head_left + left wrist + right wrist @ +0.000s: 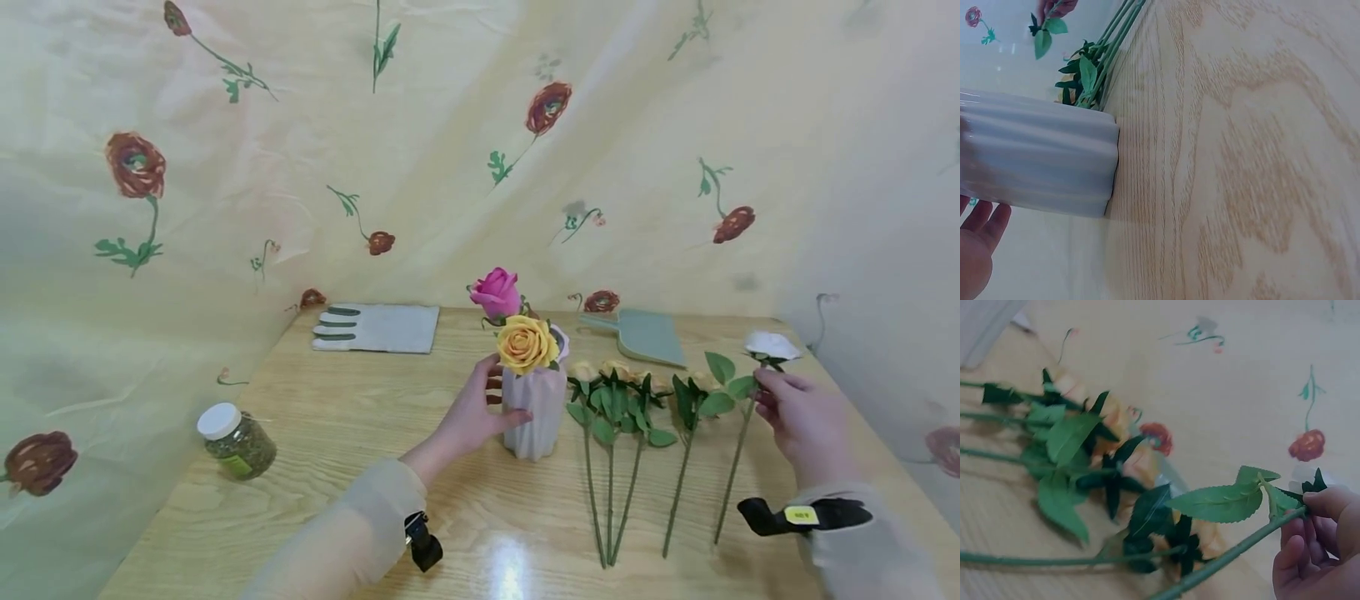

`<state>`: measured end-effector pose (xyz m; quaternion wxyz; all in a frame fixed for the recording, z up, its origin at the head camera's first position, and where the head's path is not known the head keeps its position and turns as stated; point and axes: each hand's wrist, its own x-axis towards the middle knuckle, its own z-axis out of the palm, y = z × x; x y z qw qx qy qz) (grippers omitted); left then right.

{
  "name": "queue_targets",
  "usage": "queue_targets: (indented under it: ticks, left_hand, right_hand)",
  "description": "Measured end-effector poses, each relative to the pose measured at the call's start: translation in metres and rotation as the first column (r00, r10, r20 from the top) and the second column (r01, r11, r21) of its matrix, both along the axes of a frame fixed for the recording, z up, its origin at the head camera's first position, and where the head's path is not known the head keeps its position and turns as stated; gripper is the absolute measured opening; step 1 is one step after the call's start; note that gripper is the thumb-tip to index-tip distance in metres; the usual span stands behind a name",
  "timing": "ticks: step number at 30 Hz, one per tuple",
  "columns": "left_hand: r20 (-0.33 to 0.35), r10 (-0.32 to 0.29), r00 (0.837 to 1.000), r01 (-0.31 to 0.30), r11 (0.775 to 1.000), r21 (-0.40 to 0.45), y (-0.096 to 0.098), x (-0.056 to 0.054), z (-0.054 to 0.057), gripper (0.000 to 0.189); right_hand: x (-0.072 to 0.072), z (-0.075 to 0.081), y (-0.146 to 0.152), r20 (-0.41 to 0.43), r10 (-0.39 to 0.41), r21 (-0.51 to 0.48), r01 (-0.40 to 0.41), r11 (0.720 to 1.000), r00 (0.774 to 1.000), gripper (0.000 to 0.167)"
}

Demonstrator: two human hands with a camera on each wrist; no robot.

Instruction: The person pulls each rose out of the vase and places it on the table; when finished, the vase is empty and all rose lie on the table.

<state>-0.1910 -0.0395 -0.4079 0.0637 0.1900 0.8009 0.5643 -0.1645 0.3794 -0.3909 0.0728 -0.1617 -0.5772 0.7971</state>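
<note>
My left hand [480, 406] grips a pale ribbed vase [534, 412], thumb across its front and fingers at its left side. The vase stands upright on the table; a yellow rose [527, 344] and a pink rose [497, 293] show above its mouth. At the right, my right hand [798, 421] pinches the stem of a white rose [772, 344] just below the bloom, its leafy stem slanting down toward me. In the right wrist view, thumb and fingertips meet on that green stem [1235, 556]. Pale peach roses [617, 371] lie between the vase and this hand.
A lidded jar [238, 442] of dried greenery leans at the left of the wooden table [360, 400]. Toward the back lie a grey-white glove [390, 327] and a green dustpan [651, 336]. A flower-printed cloth [435, 150] hangs behind the table and along its sides.
</note>
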Motion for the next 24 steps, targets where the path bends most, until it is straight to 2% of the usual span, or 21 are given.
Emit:
queue_targets:
  ticks: [4, 9, 11, 13, 16, 20, 22, 24]
  left_hand:
    - [0.008, 0.014, 1.0, -0.014, 1.0, 0.006, 0.0, 0.001, 0.0, 0.09]
    - [0.003, 0.001, 1.0, -0.001, 1.0, 0.013, 0.002, 0.002, 0.001, 0.09]
    - [-0.001, -0.001, 1.0, 0.001, 1.0, 0.013, 0.003, 0.002, 0.001, 0.09]
    - [-0.002, -0.002, 1.0, 0.002, 1.0, 0.013, 0.003, 0.002, 0.001, 0.09]
    - [-0.001, -0.002, 1.0, 0.002, 1.0, 0.016, 0.003, 0.001, 0.0, 0.09]
    - [0.001, -0.001, 1.0, 0.001, 1.0, 0.014, 0.003, 0.001, 0.0, 0.09]
    - [0.002, -0.001, 1.0, 0.001, 1.0, 0.013, 0.003, 0.002, 0.0, 0.09]
    - [0.003, 0.001, 1.0, -0.001, 1.0, 0.012, 0.003, 0.002, 0.001, 0.09]
  right_hand:
    - [0.001, -0.014, -0.004, 0.066, -0.013, 0.171, 0.002, 0.985, 0.998, 0.013]
    - [0.005, -0.024, -0.003, 0.14, -0.048, 0.404, -0.013, 0.915, 0.989, 0.014]
    - [0.005, -0.028, -0.003, 0.169, -0.054, 0.472, -0.033, 0.881, 0.984, 0.011]
    - [0.005, -0.033, -0.003, 0.202, -0.052, 0.53, -0.064, 0.845, 0.978, 0.024]
    - [0.005, -0.039, -0.005, 0.244, -0.049, 0.631, -0.12, 0.767, 0.969, 0.05]
    - [0.001, -0.048, -0.011, 0.266, -0.055, 0.726, -0.162, 0.669, 0.962, 0.061]
    - [-0.001, -0.052, -0.016, 0.267, -0.061, 0.755, -0.17, 0.633, 0.962, 0.062]
    - [-0.004, -0.055, -0.021, 0.263, -0.064, 0.768, -0.169, 0.617, 0.963, 0.062]
